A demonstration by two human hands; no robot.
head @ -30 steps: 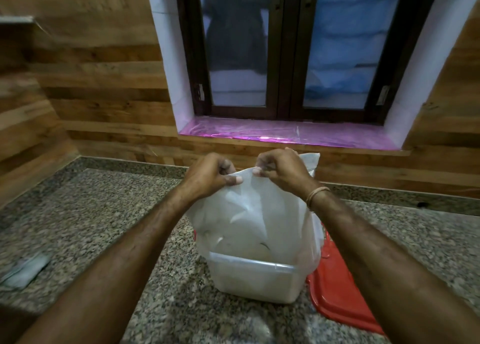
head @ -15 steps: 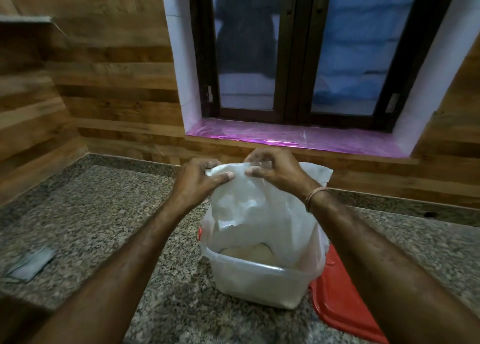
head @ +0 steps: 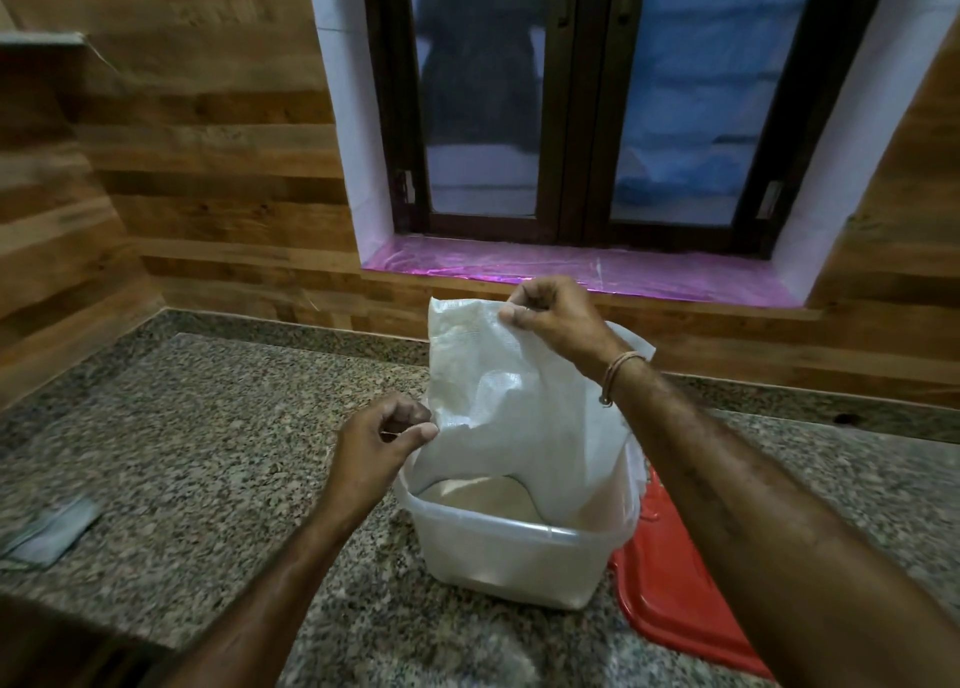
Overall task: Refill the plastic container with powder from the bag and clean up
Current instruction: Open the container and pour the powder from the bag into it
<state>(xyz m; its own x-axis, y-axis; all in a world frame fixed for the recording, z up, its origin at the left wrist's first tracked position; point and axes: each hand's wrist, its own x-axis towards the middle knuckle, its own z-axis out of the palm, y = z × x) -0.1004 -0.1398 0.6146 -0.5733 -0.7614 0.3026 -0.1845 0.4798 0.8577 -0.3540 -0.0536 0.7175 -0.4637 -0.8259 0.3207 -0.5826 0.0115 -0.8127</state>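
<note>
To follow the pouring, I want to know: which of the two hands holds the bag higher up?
The right hand pinches the bag at its top edge. The left hand grips it lower, just above the container rim.

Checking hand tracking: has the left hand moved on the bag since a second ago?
Yes. The left hand has dropped from the bag's top edge, level with the right hand, to just above the container rim.

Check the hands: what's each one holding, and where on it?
Both hold the white woven bag upside down over the plastic container. Right hand pinches its raised top edge; left hand pinches its left side edge, lower down.
</note>
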